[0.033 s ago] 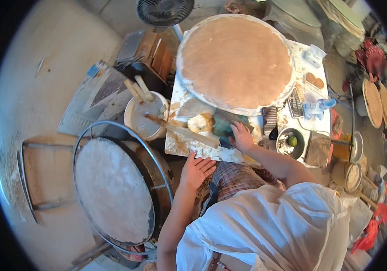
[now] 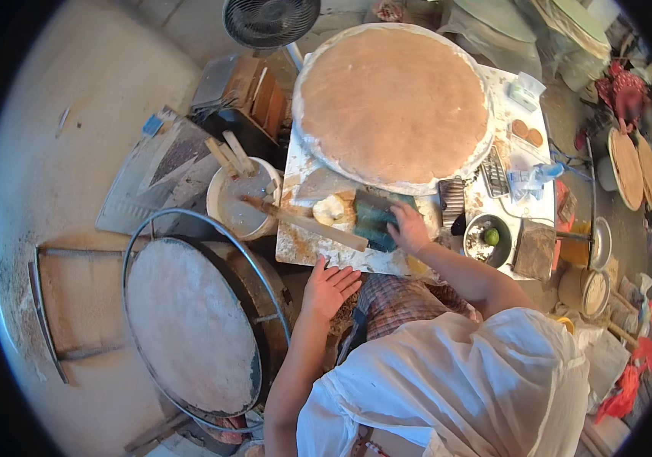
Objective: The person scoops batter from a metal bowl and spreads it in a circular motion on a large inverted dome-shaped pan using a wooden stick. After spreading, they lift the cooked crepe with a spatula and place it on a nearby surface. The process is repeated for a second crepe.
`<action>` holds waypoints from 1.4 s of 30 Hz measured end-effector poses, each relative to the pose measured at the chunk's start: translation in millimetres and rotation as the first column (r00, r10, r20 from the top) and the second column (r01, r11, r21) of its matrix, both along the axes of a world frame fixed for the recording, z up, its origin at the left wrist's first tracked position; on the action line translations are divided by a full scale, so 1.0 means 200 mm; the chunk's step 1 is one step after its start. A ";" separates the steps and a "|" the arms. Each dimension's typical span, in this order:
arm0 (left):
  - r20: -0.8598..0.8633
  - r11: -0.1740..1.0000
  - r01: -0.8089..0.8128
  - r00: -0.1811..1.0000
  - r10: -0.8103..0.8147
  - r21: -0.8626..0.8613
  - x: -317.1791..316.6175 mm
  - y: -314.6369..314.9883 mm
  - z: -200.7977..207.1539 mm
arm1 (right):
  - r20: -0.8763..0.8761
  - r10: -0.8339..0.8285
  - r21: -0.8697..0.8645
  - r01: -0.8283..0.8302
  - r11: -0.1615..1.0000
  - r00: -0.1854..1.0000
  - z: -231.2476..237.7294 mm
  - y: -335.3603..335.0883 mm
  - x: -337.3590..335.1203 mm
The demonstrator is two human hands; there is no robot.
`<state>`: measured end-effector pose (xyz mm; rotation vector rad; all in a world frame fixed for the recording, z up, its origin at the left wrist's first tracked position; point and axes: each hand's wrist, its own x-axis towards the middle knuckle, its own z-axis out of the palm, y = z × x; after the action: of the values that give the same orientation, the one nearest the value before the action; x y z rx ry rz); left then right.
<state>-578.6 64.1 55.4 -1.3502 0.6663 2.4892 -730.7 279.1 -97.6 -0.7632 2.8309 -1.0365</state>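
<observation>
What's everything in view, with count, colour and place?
Disc: one, tan, table's far side
Table: one, white, centre
Flat piece: one, dark green, on table
Wooden bar: one, pale, beside piece
Bowl: one, dark, table's right
Round fruit: one, green, in bowl
Bottle: one, blue, table's right
Bucket: one, white, left of table
Sticks: at least two, pale, in bucket
Fan: one, black, top
Drum: one, grey-topped, lower left
Clutter: uncounted, mixed colours, right edge
Left hand: one, bare, by table
Right hand: one, bare, touching piece

The shirt (image 2: 455, 365) is cloth — matt, creased.
</observation>
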 end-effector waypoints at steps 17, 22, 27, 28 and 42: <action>0.042 0.998 0.060 0.997 -0.060 -0.004 -0.07 -0.04 -0.19 | 0.933 -0.255 -0.190 0.951 0.245 0.252 -0.20 0.72 -1.04; -0.141 0.985 0.122 0.984 -0.105 0.121 -0.31 0.08 -0.25 | 0.922 -0.300 -0.174 0.953 0.250 0.246 -0.28 0.81 -1.15; -0.052 0.989 -0.023 0.999 0.016 -0.144 -0.37 0.06 -0.23 | 0.829 -0.429 -0.186 0.901 0.392 0.358 -0.11 0.82 -1.28; -0.028 0.979 -0.058 0.998 0.054 -0.193 -0.38 0.03 -0.21 | 0.801 -0.491 -0.137 0.903 0.407 0.343 -0.09 0.82 -1.26; -0.106 0.832 -0.484 0.874 0.474 -0.271 -0.23 -0.41 -0.13 | 0.155 0.207 0.196 -0.236 0.952 0.966 0.16 0.03 -0.13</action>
<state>-624.6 -17.4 29.3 -1.7731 0.8101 2.8945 -756.8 284.7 -66.4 -0.9254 2.6127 -0.7092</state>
